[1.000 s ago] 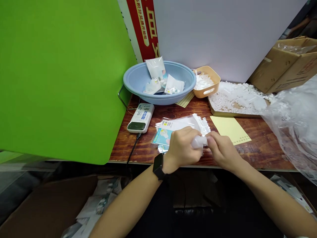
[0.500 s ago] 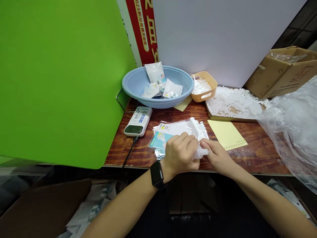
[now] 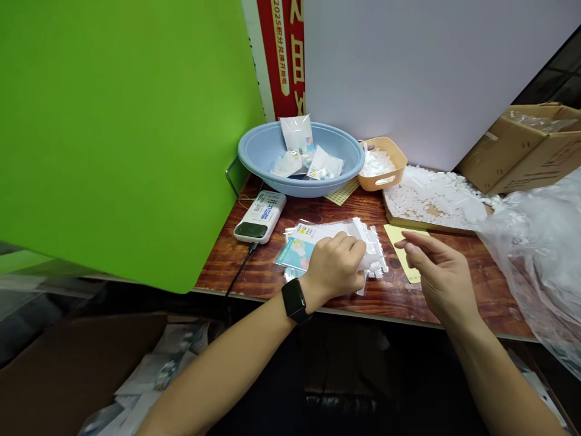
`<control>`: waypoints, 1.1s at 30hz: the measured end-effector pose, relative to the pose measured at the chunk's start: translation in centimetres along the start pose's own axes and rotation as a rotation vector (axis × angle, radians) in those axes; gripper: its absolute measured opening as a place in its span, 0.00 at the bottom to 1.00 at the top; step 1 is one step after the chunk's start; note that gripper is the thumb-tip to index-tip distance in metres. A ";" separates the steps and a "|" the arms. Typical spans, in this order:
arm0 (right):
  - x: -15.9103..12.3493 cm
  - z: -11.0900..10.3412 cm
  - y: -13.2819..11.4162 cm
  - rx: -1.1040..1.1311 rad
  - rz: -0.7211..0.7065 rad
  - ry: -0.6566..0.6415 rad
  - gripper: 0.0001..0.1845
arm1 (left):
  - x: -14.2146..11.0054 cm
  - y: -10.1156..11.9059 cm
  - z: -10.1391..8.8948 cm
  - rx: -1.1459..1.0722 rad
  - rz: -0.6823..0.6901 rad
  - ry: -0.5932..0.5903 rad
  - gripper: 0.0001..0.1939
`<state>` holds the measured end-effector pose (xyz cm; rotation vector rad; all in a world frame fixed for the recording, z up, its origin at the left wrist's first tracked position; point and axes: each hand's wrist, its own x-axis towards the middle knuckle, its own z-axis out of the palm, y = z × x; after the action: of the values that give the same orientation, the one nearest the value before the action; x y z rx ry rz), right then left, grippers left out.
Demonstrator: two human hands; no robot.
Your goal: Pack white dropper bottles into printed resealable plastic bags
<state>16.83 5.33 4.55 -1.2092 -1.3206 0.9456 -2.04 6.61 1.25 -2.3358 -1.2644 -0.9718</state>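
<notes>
My left hand (image 3: 336, 265), with a black watch (image 3: 294, 300) on its wrist, is closed round a small white translucent squeeze bottle (image 3: 367, 261). Only the bottle's end on the right shows past the fist. Underneath lie several flat clear packets (image 3: 302, 248) with blue-and-white printed cards. My right hand (image 3: 442, 275) is apart from the bottle, over a pale yellow sticker sheet (image 3: 394, 235). Its thumb and fingers point left with a gap between them, and I see nothing in it.
Behind the packets stands a blue basin (image 3: 254, 158) holding bagged items. An orange basket (image 3: 402, 162) of white pieces and a shallow cardboard tray (image 3: 424, 224) of small white parts are to its right. A white device (image 3: 261, 217) with a cable lies left. Plastic film (image 3: 540, 236) drapes the right side.
My right hand has let go of the bottle's end and moved right, over the yellow sheet. My left hand keeps the bottle above the packets. The view has shifted slightly.
</notes>
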 end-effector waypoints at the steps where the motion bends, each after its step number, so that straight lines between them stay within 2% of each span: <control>1: 0.1 0.1 0.1 -0.014 -0.023 0.045 0.14 | 0.1 0.2 0.2 -0.005 0.008 -0.009 0.04; 4: 0.3 0.7 0.4 0.102 -0.015 0.062 0.11 | 0.4 0.5 0.6 -0.020 0.020 -0.013 0.04; 11: 0.7 1.1 -0.1 0.399 0.208 0.006 0.12 | 1.0 0.8 1.2 -0.013 0.045 0.054 0.05; 14: 0.8 0.7 -0.2 0.398 0.190 0.017 0.14 | 1.2 0.9 1.4 -0.020 0.050 0.064 0.06; 17: 0.7 0.4 0.2 0.341 0.115 0.026 0.13 | 1.4 1.2 1.6 -0.036 0.053 0.050 0.05; 22: 0.4 0.7 0.9 0.043 -0.161 0.054 0.10 | 1.8 1.9 2.0 -0.043 0.059 0.047 0.03; 25: 0.3 0.7 1.1 -0.057 -0.273 0.061 0.08 | 2.0 2.2 2.2 -0.043 0.056 0.055 0.03; 29: 0.2 0.0 1.3 -0.161 -0.421 -0.048 0.07 | 2.2 2.1 2.3 -0.030 0.027 0.032 0.03; 33: 0.2 -0.9 1.7 -0.233 -0.531 -0.174 0.11 | 2.2 1.7 2.2 -0.012 -0.009 -0.013 0.03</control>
<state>17.96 5.72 3.08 -0.8835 -1.8138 0.5296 1.12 8.25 1.22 -2.3506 -1.2782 -0.9713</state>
